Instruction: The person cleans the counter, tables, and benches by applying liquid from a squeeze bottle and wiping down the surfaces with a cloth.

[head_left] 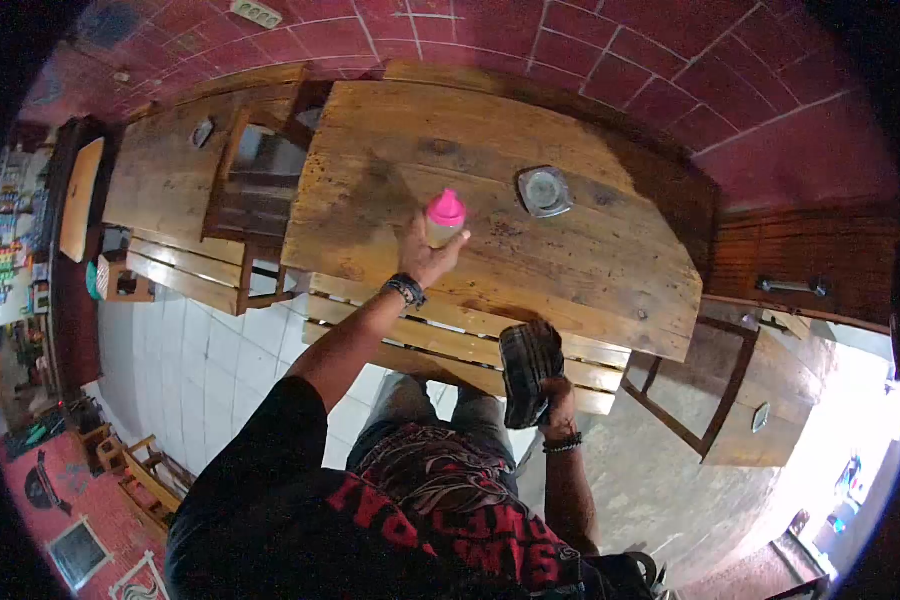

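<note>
My left hand (430, 262) is wrapped round a squeeze bottle (446, 212) with a pink pointed cap and a pale see-through body. The bottle is upright over the wooden table (390, 130); whether its base touches the wood is hidden. Lower right, my right hand (561, 403) grips a dark striped cloth (526, 365), apparently folded into a pad. That pad is over the slatted bench (450, 345), just off the table's near edge. A square glass ashtray (545, 191) sits on the tabletop, right of the bottle.
Another wooden table (160, 165) and slatted bench (185, 270) stand at left. A further table (760, 400) with a small glass dish (761, 417) is at right. Red brick wall (610, 50) closes the far side. White floor tiles (200, 350) lie left of me.
</note>
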`<action>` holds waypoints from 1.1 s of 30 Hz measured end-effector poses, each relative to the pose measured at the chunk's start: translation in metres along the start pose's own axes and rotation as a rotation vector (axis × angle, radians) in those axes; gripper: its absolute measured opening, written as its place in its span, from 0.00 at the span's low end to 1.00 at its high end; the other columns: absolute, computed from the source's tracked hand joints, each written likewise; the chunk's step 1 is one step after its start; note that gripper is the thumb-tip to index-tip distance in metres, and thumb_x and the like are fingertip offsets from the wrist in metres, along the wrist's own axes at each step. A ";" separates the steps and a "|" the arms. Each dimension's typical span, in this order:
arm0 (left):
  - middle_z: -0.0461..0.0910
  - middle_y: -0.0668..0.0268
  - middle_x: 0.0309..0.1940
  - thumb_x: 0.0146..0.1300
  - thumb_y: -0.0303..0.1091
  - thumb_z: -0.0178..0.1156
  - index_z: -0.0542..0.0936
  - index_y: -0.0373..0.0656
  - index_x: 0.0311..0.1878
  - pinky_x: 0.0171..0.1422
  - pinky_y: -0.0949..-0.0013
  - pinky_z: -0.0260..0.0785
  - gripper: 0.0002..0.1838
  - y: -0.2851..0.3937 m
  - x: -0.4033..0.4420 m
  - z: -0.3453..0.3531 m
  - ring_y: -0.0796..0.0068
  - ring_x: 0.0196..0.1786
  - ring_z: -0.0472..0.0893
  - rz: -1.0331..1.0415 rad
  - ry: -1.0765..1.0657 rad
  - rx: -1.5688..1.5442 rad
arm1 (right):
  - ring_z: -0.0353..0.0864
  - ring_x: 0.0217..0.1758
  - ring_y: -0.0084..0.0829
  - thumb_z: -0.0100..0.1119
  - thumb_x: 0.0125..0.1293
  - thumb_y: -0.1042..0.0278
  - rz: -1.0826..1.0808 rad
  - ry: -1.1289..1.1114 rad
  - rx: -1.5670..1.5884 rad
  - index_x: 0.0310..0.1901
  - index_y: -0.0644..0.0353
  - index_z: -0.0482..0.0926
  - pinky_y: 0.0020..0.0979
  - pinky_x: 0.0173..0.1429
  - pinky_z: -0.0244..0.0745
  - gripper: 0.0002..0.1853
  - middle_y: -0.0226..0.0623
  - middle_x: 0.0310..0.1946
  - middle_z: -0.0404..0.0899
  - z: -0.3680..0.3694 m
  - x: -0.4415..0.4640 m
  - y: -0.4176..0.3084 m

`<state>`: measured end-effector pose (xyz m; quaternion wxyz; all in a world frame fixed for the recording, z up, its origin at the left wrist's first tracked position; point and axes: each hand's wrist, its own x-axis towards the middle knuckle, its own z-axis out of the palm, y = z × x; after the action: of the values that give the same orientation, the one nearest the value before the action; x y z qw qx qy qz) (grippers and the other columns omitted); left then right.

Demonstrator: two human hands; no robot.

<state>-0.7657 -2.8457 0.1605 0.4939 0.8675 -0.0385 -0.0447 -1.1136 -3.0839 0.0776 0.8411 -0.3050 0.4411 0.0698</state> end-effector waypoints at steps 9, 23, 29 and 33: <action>0.83 0.57 0.58 0.61 0.56 0.80 0.73 0.40 0.67 0.69 0.54 0.73 0.41 -0.027 0.031 -0.004 0.60 0.61 0.83 -0.005 0.068 0.012 | 0.85 0.47 0.34 0.59 0.68 0.66 -0.487 0.222 -0.169 0.53 0.65 0.80 0.36 0.53 0.83 0.16 0.38 0.42 0.84 0.038 -0.034 -0.097; 0.72 0.55 0.71 0.66 0.42 0.78 0.64 0.38 0.78 0.77 0.54 0.67 0.45 -0.105 -0.061 0.037 0.61 0.72 0.73 -0.051 0.175 -0.356 | 0.51 0.88 0.62 0.55 0.77 0.38 -1.041 0.259 -1.632 0.84 0.57 0.59 0.63 0.84 0.52 0.44 0.57 0.84 0.55 0.029 0.085 -0.140; 0.70 0.47 0.69 0.67 0.48 0.76 0.64 0.37 0.79 0.76 0.45 0.66 0.45 -0.024 -0.069 0.131 0.45 0.67 0.74 0.165 0.035 0.039 | 0.51 0.89 0.53 0.48 0.81 0.47 -1.068 0.310 -1.822 0.84 0.53 0.59 0.68 0.84 0.47 0.36 0.49 0.87 0.53 0.025 0.119 -0.165; 0.61 0.42 0.78 0.58 0.59 0.80 0.55 0.44 0.85 0.83 0.35 0.53 0.61 0.038 0.016 0.183 0.40 0.81 0.60 0.271 0.025 0.364 | 0.52 0.89 0.51 0.45 0.83 0.47 -1.099 0.466 -1.782 0.84 0.53 0.60 0.67 0.85 0.46 0.35 0.47 0.86 0.55 0.032 0.152 -0.205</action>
<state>-0.7714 -3.0232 0.0996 0.3314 0.9297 -0.1558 0.0406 -0.9201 -3.2532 0.0643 0.1267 -0.9715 0.1831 -0.0815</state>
